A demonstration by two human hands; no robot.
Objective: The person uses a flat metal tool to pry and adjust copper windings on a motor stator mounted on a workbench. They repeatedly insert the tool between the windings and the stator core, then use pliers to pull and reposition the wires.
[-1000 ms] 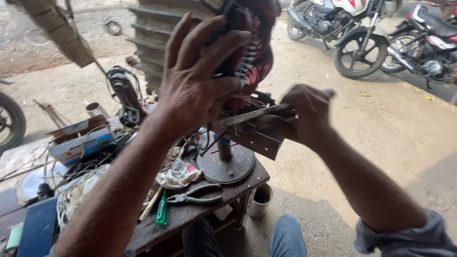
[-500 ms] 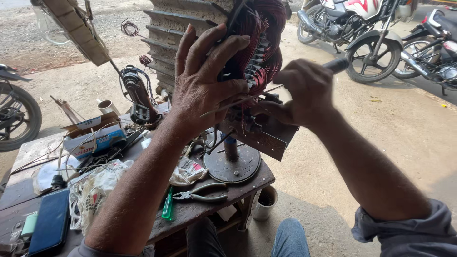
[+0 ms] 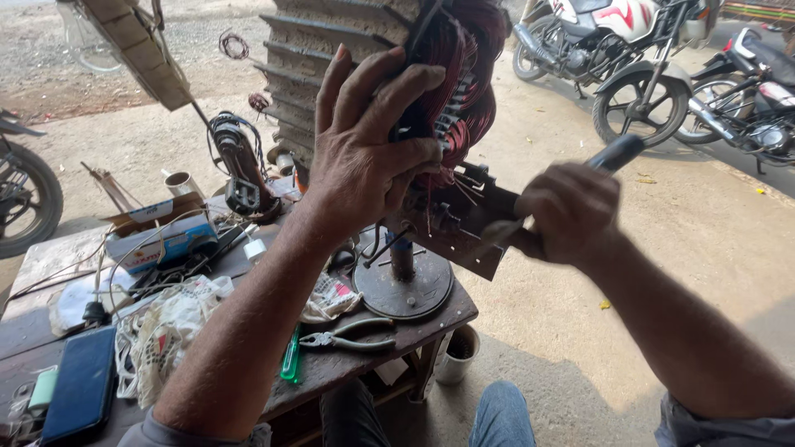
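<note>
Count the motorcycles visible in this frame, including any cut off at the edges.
3. One motorcycle stands at upper right on the pavement, a second motorcycle sits beside it at the right edge, and a wheel of a third shows at the left edge. More may be hidden.

My worn dark wooden counter [image 3: 348, 368] carries grey-handled pliers [image 3: 348, 335], a green-handled screwdriver [image 3: 291, 362], a round dark metal stand base [image 3: 406, 285], a dark blue flat phone [image 3: 81, 385], a small cardboard box [image 3: 157, 232] and tangled white wires [image 3: 166, 327].
</note>
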